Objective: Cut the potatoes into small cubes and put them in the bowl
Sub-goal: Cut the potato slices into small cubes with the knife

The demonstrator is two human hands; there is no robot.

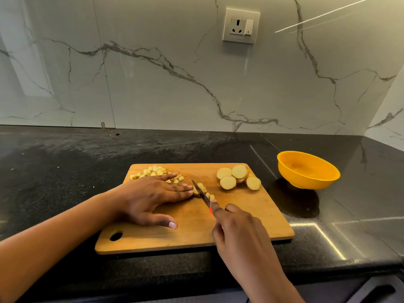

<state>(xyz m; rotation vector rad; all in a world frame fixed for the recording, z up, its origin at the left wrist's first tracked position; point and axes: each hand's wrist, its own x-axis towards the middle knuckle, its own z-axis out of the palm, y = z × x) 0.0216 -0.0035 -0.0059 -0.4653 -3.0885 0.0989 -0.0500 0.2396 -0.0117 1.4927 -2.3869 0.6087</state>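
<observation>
Black stone bench (65, 171) carries a wooden cutting board (251, 215) near its front edge. Orange bowl (306, 180) sits on the bench just off the board's far-right corner, apart from it, no potato showing inside. On the board: left hand (153, 197) mid-left, right hand (236, 228) at front-centre, a few potato rounds (228, 182) w/ skin on at the far-right corner, a cube pile (153, 171) at the far-left corner, a short row of cut pieces (202, 189) at centre, and the knife (201, 192) w/ blade down across that row.

Risks, as I judge them:
- Left fingertips lie right at the blade's flat, straight not tucked, so a slip or sideways drift of the edge could nick them.
- The pieces are small & loose, so a hard chop may scatter them off the board onto the bench.
- The rounds lean on each other & could roll when pulled over.
- The bowl is off to the right, so carrying cubes across invites drops. It looks empty, so most of the task is probably left.

Left hand: flat, palm down on the board, fingers straight & together, tips touching the cut pieces, thumb spread toward the front edge; holds nothing.

Right hand: wrapped round the knife's red handle, index finger laid along the spine, blade pointing toward the far-left corner.
</observation>
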